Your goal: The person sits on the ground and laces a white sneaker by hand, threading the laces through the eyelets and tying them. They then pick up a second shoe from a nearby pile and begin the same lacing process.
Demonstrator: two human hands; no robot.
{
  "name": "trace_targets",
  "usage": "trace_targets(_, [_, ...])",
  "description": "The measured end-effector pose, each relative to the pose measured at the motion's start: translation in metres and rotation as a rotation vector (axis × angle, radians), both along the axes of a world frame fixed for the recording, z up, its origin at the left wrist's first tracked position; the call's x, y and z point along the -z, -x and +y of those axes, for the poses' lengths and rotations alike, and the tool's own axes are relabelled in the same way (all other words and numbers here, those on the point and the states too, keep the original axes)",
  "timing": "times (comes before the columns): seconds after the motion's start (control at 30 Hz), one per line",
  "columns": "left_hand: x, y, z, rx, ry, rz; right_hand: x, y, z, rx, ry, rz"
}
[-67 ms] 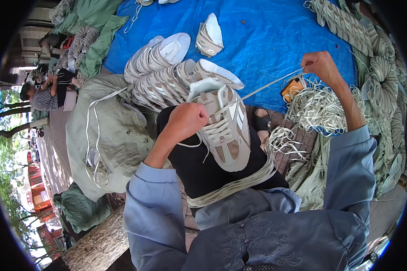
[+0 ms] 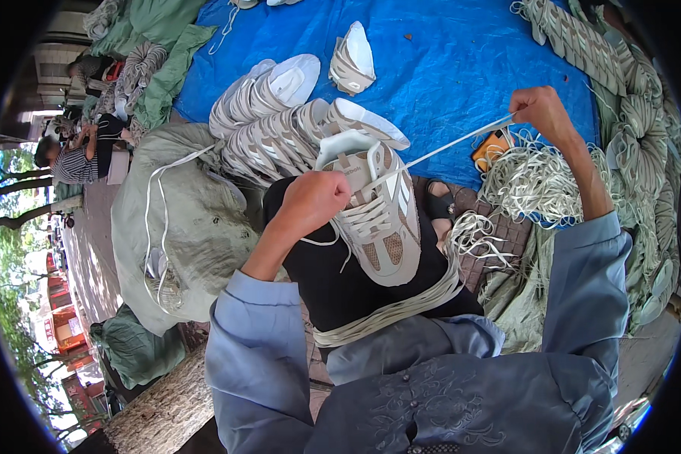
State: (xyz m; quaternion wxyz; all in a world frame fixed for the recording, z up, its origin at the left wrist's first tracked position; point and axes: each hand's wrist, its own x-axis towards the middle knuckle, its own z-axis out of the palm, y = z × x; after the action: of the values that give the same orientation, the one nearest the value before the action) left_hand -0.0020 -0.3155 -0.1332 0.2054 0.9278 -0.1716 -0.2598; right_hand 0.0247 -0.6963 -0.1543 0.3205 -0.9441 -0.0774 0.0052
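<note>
A beige and white sneaker (image 2: pixel 382 234) lies on my lap, toe toward me, its lower eyelets laced with a pale shoelace (image 2: pixel 461 142). My right hand (image 2: pixel 541 113), raised at the far right, pinches that lace, which runs straight and taut from the upper eyelets. Against the sneaker's left eyelet edge, my left hand (image 2: pixel 314 203) is closed in a fist; what lies inside its fingers is hidden. A loose lace end (image 2: pixel 321 242) hangs below this hand. Black cloth (image 2: pixel 321 280) covers my lap under the sneaker, and a bundle of laces (image 2: pixel 386 316) crosses it.
Stacked shoe uppers (image 2: pixel 268 140) stand beyond the sneaker, with a single upper (image 2: pixel 352 60) on the blue tarp (image 2: pixel 446 60). At right are a tangled lace pile (image 2: pixel 537 178), an orange object (image 2: pixel 492 149) and more uppers (image 2: pixel 643 129). A pale sack (image 2: pixel 181 227) sits left; another person (image 2: pixel 79 159) sits farther off.
My right hand has shifted slightly right, and the lace runs a little straighter. My left hand and the sneaker stay almost where they were.
</note>
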Motion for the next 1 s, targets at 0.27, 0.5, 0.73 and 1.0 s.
trace_targets(0.27, [0.002, 0.01, 0.002, 0.041, 0.017, -0.203, -0.011, -0.012, -0.009, 0.079, -0.088, 0.148])
trace_targets(0.5, [0.019, 0.039, -0.013, 0.18, -0.182, -0.656, -0.012, -0.012, 0.002, 0.022, -0.071, 0.105])
trace_targets(0.73, [0.009, 0.035, 0.003, -0.051, 0.292, -0.279, 0.017, -0.002, 0.047, -0.221, 0.34, -0.242])
trace_targets(1.0, [-0.003, 0.021, 0.011, 0.038, 0.266, -0.071, 0.032, 0.041, 0.216, -0.433, -0.29, -0.609])
